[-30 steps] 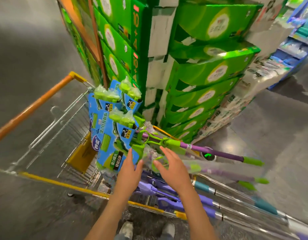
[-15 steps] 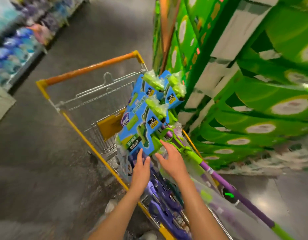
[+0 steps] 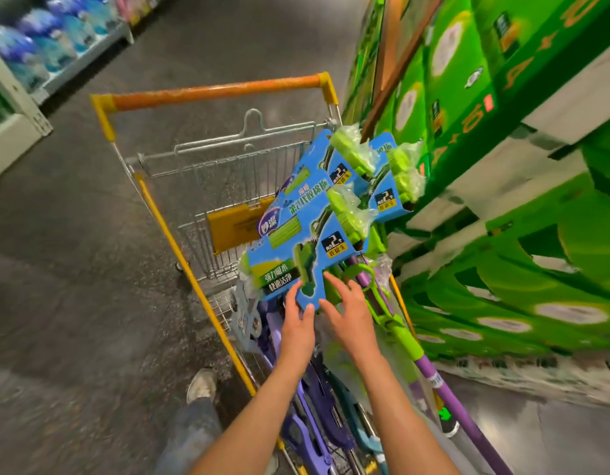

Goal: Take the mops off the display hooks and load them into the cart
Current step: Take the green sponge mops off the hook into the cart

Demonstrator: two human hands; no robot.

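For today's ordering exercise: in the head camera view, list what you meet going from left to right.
Shelf of blue bottles → cart's orange handle → left hand → right hand → stacked green boxes.

Stacked green boxes (image 3: 523,108) fill the right side. A shelf of blue packages (image 3: 53,36) stands far left, across the grey floor (image 3: 74,269). A shoe (image 3: 201,385) rests on the floor.

Purple mop handle (image 3: 444,389) cut off at bottom edge; green boxes (image 3: 537,269) blurred.
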